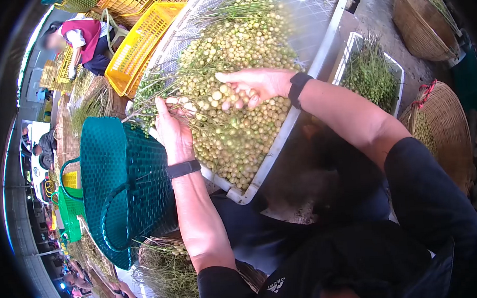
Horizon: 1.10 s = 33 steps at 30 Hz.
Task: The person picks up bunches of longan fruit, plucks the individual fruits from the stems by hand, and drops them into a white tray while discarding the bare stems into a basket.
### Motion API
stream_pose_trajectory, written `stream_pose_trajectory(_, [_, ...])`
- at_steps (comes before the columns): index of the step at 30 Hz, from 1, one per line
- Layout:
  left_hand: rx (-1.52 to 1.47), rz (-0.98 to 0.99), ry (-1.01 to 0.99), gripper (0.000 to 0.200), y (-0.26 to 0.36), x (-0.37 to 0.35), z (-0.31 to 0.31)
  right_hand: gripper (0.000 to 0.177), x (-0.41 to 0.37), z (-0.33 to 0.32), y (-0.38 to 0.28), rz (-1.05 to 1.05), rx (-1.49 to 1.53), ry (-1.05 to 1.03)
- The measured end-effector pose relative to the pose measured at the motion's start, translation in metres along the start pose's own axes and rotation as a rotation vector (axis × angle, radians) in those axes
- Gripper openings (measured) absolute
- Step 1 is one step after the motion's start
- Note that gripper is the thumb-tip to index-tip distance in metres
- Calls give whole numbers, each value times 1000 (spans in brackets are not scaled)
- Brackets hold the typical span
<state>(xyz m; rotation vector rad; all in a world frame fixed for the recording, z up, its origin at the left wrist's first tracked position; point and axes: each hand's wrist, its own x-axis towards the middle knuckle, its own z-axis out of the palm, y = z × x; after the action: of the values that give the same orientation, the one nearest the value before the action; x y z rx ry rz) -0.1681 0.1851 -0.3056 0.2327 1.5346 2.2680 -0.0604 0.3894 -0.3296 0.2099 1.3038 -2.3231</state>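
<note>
A white-rimmed mesh tray (320,64) lies before me, heaped with small round yellow-green fruits (238,143). Over its left side, my left hand (174,128) grips a bunch of thin stems (163,92), and fruits hang beside its fingers. My right hand (265,84) reaches in from the right, palm turned toward the pile. Its fingers curl round several of the larger fruits (225,98) on the bunch. The exact contact of the fingertips is partly hidden by fruit. Dark bands circle both wrists.
A teal woven basket (108,183) stands close on the left, with yellow crates (136,52) beyond. Stems fill a basket (169,276) below. On the right are a white crate of green stems (369,74) and wicker baskets (423,23). A person (84,41) sits at upper left.
</note>
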Motion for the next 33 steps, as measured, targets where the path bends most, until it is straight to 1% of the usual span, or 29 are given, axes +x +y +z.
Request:
stream_pose_trajectory(1, [-1,1,13,33,1,-2,3,43,4,3,1,17,91,-49])
stream_pose_trajectory(2, [-3,3,27,34,1,-3,5,43,6,4,2,18,92,-46])
stream_pose_trajectory(4, [-10,10,57,34,0,-2,7,32,2,15,-1,-41,139,-50])
stream_pose_trajectory(5, [-16,19,89,34,0,-2,8,23,-3,20,0,-113,190,120])
stream_pose_trajectory(6, [-16,19,88,34,0,-2,7,23,0,16,1,-113,190,120])
stream_pose_trajectory(8, [72,88,85,33,0,-2,5,18,8,4,2,-131,201,38])
stream_pose_trajectory(12, [146,133,144,33,4,-4,9,14,15,-5,3,-188,273,21])
stream_pose_trajectory(14, [119,246,203,34,13,-8,11,10,10,-20,0,-274,353,145])
stream_pose_trajectory(15, [115,229,210,34,17,-12,14,12,5,-23,-4,-263,249,236])
stream_pose_trajectory(16, [116,229,208,34,17,-11,12,12,4,-22,-5,-264,250,236])
stream_pose_trajectory(18, [53,197,151,33,18,-10,10,19,5,-17,-4,-186,186,337])
stream_pose_trajectory(19, [77,190,132,34,17,-11,13,19,5,-15,-2,-185,186,340])
stream_pose_trajectory(20, [75,187,130,34,15,-10,13,23,5,-12,0,-138,219,237])
stream_pose_trajectory(21, [5,148,49,37,11,-6,12,28,5,-10,1,-94,251,134])
stream_pose_trajectory(22, [-63,107,-32,39,9,-4,14,28,-2,1,-2,-97,252,138])
stream_pose_trajectory(24, [-12,101,-10,39,2,-3,19,37,-11,19,-9,-103,127,34])
stream_pose_trajectory(25, [6,90,-2,39,0,-4,21,34,0,13,-3,-138,185,-108])
stream_pose_trajectory(26, [25,79,7,39,-1,-5,22,34,0,12,-1,-136,187,-107])
stream_pose_trajectory(28, [22,99,-1,40,1,-6,25,27,-1,15,-2,-214,193,38])
stream_pose_trajectory(29, [82,144,55,40,2,-8,26,19,-1,17,-3,-220,118,133])
stream_pose_trajectory(30, [143,188,109,40,3,-9,28,19,0,15,-3,-220,118,134])
stream_pose_trajectory(31, [143,187,106,40,1,-7,27,13,1,12,-5,-213,171,154])
stream_pose_trajectory(33, [236,286,114,40,-4,-4,23,10,6,-1,-4,-203,225,172])
